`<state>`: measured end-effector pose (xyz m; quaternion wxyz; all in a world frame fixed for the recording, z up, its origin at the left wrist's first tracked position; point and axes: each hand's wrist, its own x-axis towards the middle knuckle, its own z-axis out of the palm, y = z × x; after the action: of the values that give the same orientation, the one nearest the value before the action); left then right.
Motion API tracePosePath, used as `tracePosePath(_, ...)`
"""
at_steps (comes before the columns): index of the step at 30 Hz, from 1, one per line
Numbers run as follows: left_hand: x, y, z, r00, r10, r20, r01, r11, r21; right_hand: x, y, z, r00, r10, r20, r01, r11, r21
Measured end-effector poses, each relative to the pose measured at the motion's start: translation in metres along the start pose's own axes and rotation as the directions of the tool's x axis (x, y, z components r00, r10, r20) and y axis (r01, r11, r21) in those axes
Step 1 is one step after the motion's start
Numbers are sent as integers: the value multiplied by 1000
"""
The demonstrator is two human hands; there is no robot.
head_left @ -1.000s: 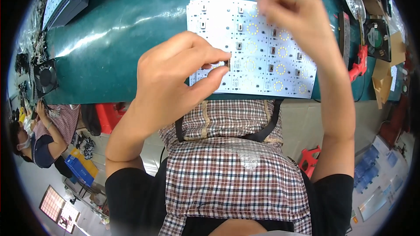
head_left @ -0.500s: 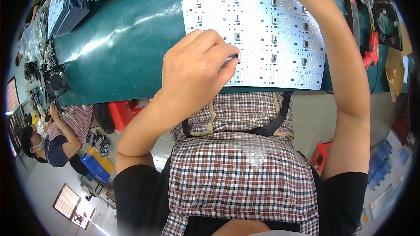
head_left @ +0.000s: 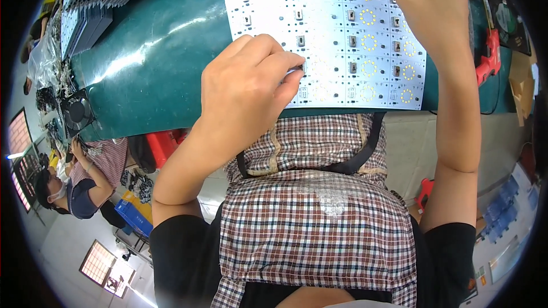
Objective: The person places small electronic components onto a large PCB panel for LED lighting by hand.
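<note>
A white circuit board panel (head_left: 325, 28) lies on the green table, with rows of small slide switches (head_left: 353, 41) and rings of yellow dots. My left hand (head_left: 245, 82) rests over the panel's near left part. Its thumb and forefinger are pinched on a small dark slide switch (head_left: 301, 68) at the board, mostly hidden by the fingertips. Over the panel's far right corner, my right hand (head_left: 425, 0) is raised with its fingers curled in. The upper edge cuts off part of those fingers, and whatever they hold cannot be made out.
Stacked circuit boards (head_left: 94, 11) stand at the far left of the green table (head_left: 165, 74). A small black fan (head_left: 77, 111) sits by the left edge. On the right lies a red-handled tool (head_left: 489, 60). Another person (head_left: 83, 188) works at the left.
My right hand has come back from beyond the upper edge into view, over the panel's far right corner. My left hand keeps its pinch at the same switch. The whole view has shifted slightly.
</note>
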<state>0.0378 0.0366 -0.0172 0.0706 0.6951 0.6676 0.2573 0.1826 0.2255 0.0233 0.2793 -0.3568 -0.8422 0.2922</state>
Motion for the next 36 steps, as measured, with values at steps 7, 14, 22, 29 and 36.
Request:
tracePosePath(7, -3, 1, -1, 1000, 7, -11, -6, 998, 67, -25, 10, -8, 995, 102, -5, -101, 995, 17)
tracePosePath(14, 0, -1, -2, 998, 57, -7, -56, 994, 95, -64, 49, -23, 996, 68, 55, -78, 978, 194)
tracePosePath(22, 0, 12, 1, 999, 54, -6, -52, 974, 219, -97, 35, -34, 968, 155, 195, -207, 938, 279)
tracePosePath(29, 0, 5, 1, 994, 113, -8, -109, 974, 200, -116, 41, -35, 856, 363, 367, -512, 691, 511)
tracePosePath(36, 1, 1, 3, 995, 92, -43, -83, 982, 167, -119, 48, -37, 829, 353, 434, -559, 567, 606)
